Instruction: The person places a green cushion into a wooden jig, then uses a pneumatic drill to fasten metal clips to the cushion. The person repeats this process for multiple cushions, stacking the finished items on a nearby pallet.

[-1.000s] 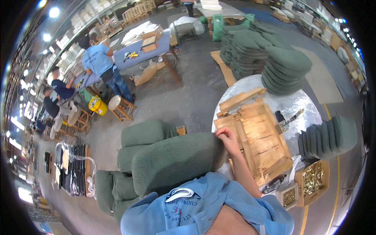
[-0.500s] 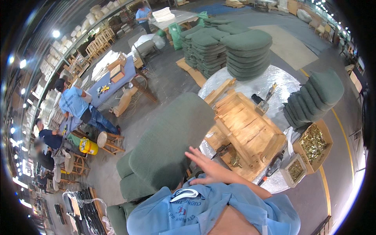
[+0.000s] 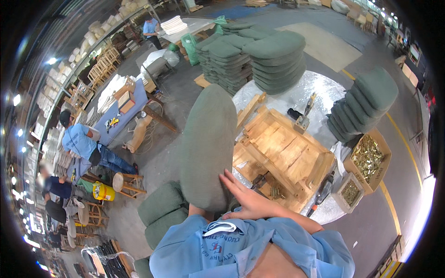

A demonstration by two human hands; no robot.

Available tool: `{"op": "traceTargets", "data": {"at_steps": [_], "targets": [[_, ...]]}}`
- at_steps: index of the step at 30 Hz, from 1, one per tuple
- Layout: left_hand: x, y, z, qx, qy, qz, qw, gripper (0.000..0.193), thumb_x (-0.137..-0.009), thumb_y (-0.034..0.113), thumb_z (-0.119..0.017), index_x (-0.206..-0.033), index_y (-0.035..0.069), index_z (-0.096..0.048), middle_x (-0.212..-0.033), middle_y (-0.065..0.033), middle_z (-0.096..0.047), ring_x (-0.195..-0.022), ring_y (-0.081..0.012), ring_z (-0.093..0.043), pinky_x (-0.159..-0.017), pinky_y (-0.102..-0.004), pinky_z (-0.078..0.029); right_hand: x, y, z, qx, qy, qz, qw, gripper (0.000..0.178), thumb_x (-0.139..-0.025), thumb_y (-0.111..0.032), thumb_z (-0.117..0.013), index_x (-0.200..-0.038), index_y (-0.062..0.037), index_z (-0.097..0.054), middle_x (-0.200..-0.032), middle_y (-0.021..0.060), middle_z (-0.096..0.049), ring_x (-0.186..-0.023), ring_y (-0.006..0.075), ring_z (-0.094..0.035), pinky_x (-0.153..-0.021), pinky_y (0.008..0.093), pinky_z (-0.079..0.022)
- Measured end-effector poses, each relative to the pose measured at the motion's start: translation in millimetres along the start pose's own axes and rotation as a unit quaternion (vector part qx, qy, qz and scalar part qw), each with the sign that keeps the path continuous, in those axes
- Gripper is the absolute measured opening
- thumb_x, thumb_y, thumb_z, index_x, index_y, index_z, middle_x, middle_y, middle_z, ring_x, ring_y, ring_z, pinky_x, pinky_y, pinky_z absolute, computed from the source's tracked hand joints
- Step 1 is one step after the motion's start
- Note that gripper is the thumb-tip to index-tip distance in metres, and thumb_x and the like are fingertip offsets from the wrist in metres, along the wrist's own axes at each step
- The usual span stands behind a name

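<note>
the green cushion [image 3: 208, 146] stands on end before the chest, its long axis running up and away. the right hand [image 3: 248, 201] lies flat, fingers spread, against its lower edge; the left hand is hidden behind it, grip unclear. wooden frame [image 3: 282, 157] sits just right.

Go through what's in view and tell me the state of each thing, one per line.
green cushion: lifted, standing on end against the person's chest
right hand: fingers spread flat on the cushion's lower edge
left hand: hidden behind the cushion
wooden frame: lying on the foil-covered table
cardboard box: open, full of brass-coloured hardware
</note>
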State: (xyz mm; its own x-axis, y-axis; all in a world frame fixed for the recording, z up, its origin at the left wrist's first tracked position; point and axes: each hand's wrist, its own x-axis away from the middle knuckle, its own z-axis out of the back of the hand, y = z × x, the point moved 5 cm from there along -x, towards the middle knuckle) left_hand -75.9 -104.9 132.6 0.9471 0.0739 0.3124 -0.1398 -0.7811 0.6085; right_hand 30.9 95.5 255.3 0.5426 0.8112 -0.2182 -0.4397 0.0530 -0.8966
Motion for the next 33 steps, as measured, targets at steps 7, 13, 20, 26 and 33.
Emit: {"op": "traceTargets", "data": {"at_steps": [7, 13, 20, 26, 33], "targets": [[-130, 53, 21, 0.011, 0.156, -0.078, 0.985, 0.079, -0.091, 0.043, -0.086, -0.15, 0.004, -0.05, -0.141, -0.014, -0.052, -0.129, -0.0289, -0.057, -0.106, -0.0438, -0.05, 4, 42, 8, -0.214, 0.244, -0.013, 0.946, 0.108, -0.084, -0.016, -0.094, -0.165, 0.0005, -0.025, -0.16, 0.0198, -0.047, -0.147, 0.0289, -0.05, -0.121, 0.0426, -0.042], [-101, 33, -30, -0.117, 0.148, -0.083, 0.979, 0.073, -0.096, 0.048, -0.08, -0.148, 0.007, -0.051, -0.14, -0.0176, -0.05, -0.119, -0.0326, -0.063, -0.09, -0.0411, -0.058, 89, 140, 45, -0.494, 0.483, -0.235, 0.684, 0.075, -0.076, -0.003, -0.082, -0.144, 0.0028, -0.052, -0.131, 0.0172, -0.066, -0.123, 0.0329, -0.066, -0.103, 0.0471, -0.057], [-91, -13, 7, -0.441, -0.008, 0.113, 0.89, 0.054, -0.102, 0.048, -0.07, -0.137, 0.007, -0.062, -0.118, -0.0123, -0.069, -0.107, -0.0289, -0.075, -0.088, -0.0447, -0.061, 301, 152, 50, -0.49, 0.684, -0.132, 0.524, 0.076, -0.069, -0.016, -0.068, -0.141, 0.0015, -0.057, -0.132, 0.0175, -0.068, -0.12, 0.0395, -0.064, -0.109, 0.0523, -0.052], [-178, -41, 29, -0.805, -0.017, -0.159, 0.572, 0.062, -0.095, 0.051, -0.075, -0.134, 0.004, -0.064, -0.116, -0.0202, -0.074, -0.109, -0.0387, -0.073, -0.093, -0.0474, -0.057, 359, 131, 31, -0.48, 0.718, -0.118, 0.49, 0.074, -0.07, -0.018, -0.069, -0.141, 0.0005, -0.058, -0.132, 0.0175, -0.068, -0.119, 0.0383, -0.065, -0.105, 0.0497, -0.054], [-257, -98, 11, -0.817, 0.027, -0.093, 0.568, 0.054, -0.101, 0.04, -0.068, -0.138, 0.001, -0.063, -0.123, -0.0295, -0.073, -0.117, -0.0477, -0.069, -0.1, -0.0544, -0.054, 314, 204, 30, -0.477, 0.72, -0.124, 0.488, 0.076, -0.072, -0.019, -0.072, -0.144, 0.0013, -0.056, -0.133, 0.0174, -0.067, -0.121, 0.0372, -0.064, -0.107, 0.049, -0.053]]}}
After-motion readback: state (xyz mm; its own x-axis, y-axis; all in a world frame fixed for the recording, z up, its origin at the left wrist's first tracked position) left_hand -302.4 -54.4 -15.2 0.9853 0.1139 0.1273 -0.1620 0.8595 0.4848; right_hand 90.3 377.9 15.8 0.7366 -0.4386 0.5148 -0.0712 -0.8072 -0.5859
